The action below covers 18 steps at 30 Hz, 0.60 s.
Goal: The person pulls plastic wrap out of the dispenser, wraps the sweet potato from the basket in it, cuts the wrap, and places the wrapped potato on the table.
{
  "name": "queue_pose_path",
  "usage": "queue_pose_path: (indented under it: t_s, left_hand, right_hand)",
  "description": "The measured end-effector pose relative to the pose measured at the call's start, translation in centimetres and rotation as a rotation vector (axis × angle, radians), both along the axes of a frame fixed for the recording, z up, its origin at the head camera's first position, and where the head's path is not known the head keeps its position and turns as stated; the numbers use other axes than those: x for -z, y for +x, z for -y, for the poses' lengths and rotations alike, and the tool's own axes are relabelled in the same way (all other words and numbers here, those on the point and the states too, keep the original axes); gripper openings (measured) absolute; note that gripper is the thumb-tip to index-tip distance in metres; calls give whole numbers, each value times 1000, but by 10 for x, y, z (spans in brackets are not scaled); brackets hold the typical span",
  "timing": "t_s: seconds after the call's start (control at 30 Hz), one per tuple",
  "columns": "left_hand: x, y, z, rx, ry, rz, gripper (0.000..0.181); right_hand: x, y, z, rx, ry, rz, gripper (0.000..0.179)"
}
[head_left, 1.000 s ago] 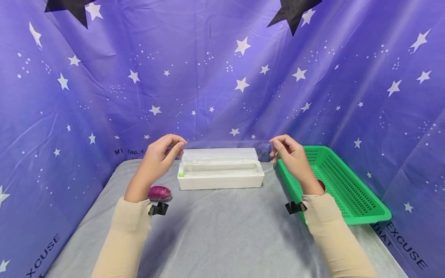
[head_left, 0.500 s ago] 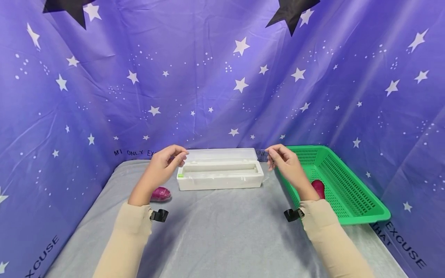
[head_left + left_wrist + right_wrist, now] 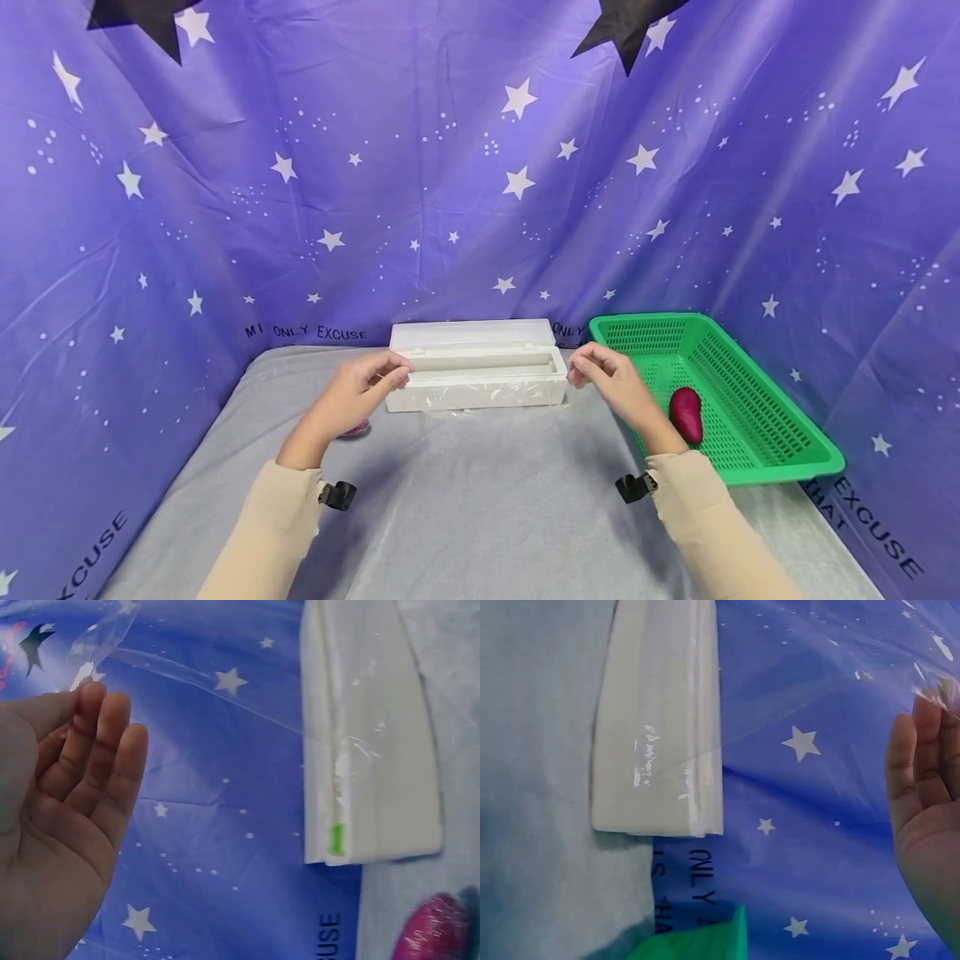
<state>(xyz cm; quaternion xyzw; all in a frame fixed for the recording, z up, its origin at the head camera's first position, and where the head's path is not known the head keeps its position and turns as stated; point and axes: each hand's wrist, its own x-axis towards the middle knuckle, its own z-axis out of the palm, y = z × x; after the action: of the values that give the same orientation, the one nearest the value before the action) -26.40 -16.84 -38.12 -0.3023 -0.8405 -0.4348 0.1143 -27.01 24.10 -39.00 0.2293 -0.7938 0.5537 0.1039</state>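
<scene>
A thin clear sheet of cling film [image 3: 202, 686] stretches between my two hands in front of the white box. Thumb and fingertips of my left hand [image 3: 358, 396] pinch one side of it. The other side is pinched by my right hand [image 3: 617, 387], where the film [image 3: 840, 675] bunches and shines at the fingertips. The white cling film box [image 3: 557, 373] stands behind, its translucent lid [image 3: 471, 334] raised. A film-wrapped magenta oblong item [image 3: 357, 430] lies by my left hand, mostly hidden by it in the head view; the left wrist view shows more of this item [image 3: 435, 930].
A green perforated basket [image 3: 795, 417] stands on the right, partly behind my right forearm. It holds a dark red oblong item [image 3: 686, 415]. Grey cloth [image 3: 480, 500] covers the table. A purple star-patterned curtain [image 3: 450, 200] surrounds the back and sides.
Both hands have come down and slightly toward each other with the film, which now hangs across the box front. More of the basket and the dark red item shows; the magenta item is more covered.
</scene>
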Motion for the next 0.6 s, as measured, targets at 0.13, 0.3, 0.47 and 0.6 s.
queue_pose_path:
  t_s: [0.13,0.3,0.47,0.6]
  left_hand:
    - [16,6,1,36,-30,77,13]
    - [38,11,2,95,-41,136,10]
    - [55,12,2,132,-58,158,9]
    - [65,14,1,156,-82,166,9]
  right_hand:
    - [12,5,-2,-30,30,32,18]
    - [25,10,0,-77,70,29,16]
    - [39,14,3,-134,97,32,15]
    - [50,17,3,-183,130,63,16]
